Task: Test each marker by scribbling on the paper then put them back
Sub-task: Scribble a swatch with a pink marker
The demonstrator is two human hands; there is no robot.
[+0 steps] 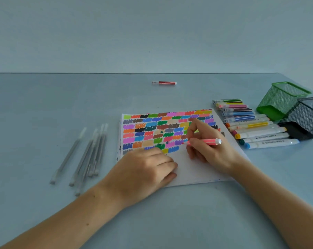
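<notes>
A white sheet of paper [197, 169] lies in the middle of the table, its upper part filled with rows of coloured scribbles. My right hand [211, 150] grips a pink marker [208, 141] that lies nearly level, its tip pointing left over the lower scribble rows. My left hand [145, 169] rests on the paper's lower left part with its fingers curled and holds nothing I can see. A row of markers [250, 123] lies to the right of the paper.
A green mesh holder [281, 99] and a black mesh holder [306, 117] lie tipped at the far right. Several clear grey pens [87, 155] lie left of the paper. One red marker [164, 83] lies alone near the table's far edge.
</notes>
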